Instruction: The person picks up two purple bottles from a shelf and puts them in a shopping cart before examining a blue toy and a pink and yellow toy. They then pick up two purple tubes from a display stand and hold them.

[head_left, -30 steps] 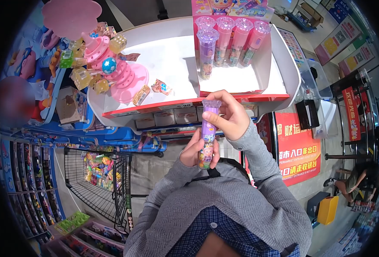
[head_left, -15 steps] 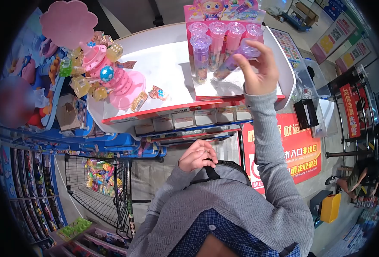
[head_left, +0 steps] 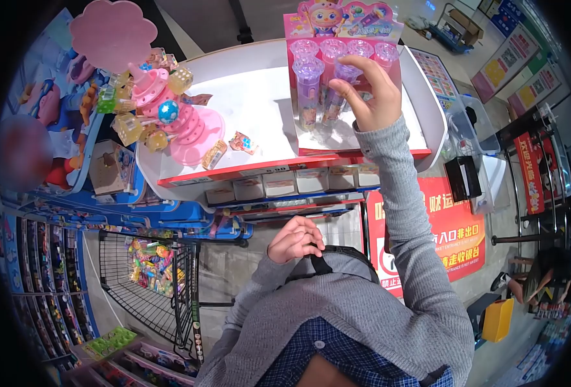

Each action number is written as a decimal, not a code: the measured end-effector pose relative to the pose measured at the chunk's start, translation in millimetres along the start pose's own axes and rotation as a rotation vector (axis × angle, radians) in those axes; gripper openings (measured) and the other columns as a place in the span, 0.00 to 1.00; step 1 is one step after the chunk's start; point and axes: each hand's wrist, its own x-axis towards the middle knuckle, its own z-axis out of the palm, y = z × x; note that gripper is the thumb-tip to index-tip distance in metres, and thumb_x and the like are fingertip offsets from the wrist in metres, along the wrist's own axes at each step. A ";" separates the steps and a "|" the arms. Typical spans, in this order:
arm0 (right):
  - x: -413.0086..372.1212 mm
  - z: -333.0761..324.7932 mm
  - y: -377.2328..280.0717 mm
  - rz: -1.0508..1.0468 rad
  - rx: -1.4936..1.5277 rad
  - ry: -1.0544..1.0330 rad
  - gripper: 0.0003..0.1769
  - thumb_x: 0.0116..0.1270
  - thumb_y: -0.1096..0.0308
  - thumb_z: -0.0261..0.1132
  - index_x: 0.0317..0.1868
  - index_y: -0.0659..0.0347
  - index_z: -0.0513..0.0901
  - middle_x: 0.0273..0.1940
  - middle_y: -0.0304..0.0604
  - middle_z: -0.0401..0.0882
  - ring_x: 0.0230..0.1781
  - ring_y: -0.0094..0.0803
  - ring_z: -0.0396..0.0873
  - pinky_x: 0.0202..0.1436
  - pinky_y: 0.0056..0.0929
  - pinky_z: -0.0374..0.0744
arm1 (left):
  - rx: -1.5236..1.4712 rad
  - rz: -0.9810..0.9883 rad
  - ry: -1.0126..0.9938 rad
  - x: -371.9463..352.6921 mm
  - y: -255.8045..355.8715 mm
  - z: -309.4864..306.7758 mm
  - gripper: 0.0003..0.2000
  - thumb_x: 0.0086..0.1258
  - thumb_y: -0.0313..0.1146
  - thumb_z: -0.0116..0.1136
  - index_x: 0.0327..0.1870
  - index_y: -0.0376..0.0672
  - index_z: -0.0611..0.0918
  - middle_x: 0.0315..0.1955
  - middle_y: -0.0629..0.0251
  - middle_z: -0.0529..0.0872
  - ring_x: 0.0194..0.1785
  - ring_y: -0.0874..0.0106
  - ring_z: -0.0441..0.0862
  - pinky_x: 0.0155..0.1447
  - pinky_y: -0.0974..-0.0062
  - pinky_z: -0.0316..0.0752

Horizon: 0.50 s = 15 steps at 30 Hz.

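My right hand (head_left: 377, 97) has its thumb and index finger around the capped top of a purple plastic tube (head_left: 332, 106), which stands nearly upright in the pink display box (head_left: 388, 82). Another purple tube (head_left: 308, 97) stands just left of it, with several pink-topped tubes (head_left: 360, 49) in the row behind. The tubes have clear, faceted caps. Low at my waist, my left hand (head_left: 295, 240) is closed, its curled fingertips at a black strap (head_left: 321, 263).
A pink tiered stand (head_left: 169, 109) with dice-shaped pieces sits left on the white display table (head_left: 250, 97). Two small packets (head_left: 242, 142) lie by its base. A black wire cart (head_left: 146, 271) is at lower left. Clear plastic bins (head_left: 472, 122) stand right of the table.
The purple tube in my right hand has gone from leaning to nearly upright beside the other purple one. My right hand has moved left; my left hand stays at my waist.
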 end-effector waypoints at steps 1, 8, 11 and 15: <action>1.9 -0.4 0.2 -0.001 0.000 0.001 0.19 0.50 0.65 0.66 0.42 0.62 0.74 0.37 0.43 0.76 0.29 0.26 0.76 0.32 0.20 0.76 | 0.001 0.000 -0.001 0.0 -0.6 -0.4 0.13 0.64 0.30 0.40 0.48 0.36 0.62 0.39 0.52 0.71 0.43 0.60 0.73 0.44 0.64 0.72; 6.1 -0.1 -0.3 -0.001 -0.028 -0.039 0.19 0.51 0.62 0.65 0.42 0.61 0.74 0.37 0.42 0.76 0.30 0.28 0.75 0.32 0.21 0.75 | -0.006 -0.001 0.006 -0.1 -1.7 0.3 0.13 0.64 0.30 0.40 0.48 0.36 0.62 0.39 0.51 0.71 0.43 0.60 0.73 0.43 0.64 0.72; 4.4 3.9 2.7 0.006 -0.038 -0.068 0.19 0.51 0.62 0.65 0.42 0.61 0.74 0.38 0.43 0.75 0.30 0.29 0.75 0.33 0.22 0.75 | 0.000 -0.002 0.019 0.1 -2.0 1.5 0.13 0.64 0.30 0.40 0.48 0.36 0.63 0.39 0.52 0.71 0.43 0.61 0.73 0.43 0.64 0.72; 3.0 2.3 2.3 0.049 0.001 -0.088 0.19 0.51 0.63 0.65 0.43 0.61 0.74 0.38 0.43 0.75 0.31 0.29 0.74 0.35 0.22 0.75 | 0.023 -0.025 0.016 -1.1 -4.3 -2.6 0.15 0.64 0.32 0.41 0.49 0.37 0.62 0.41 0.51 0.70 0.45 0.59 0.72 0.45 0.62 0.70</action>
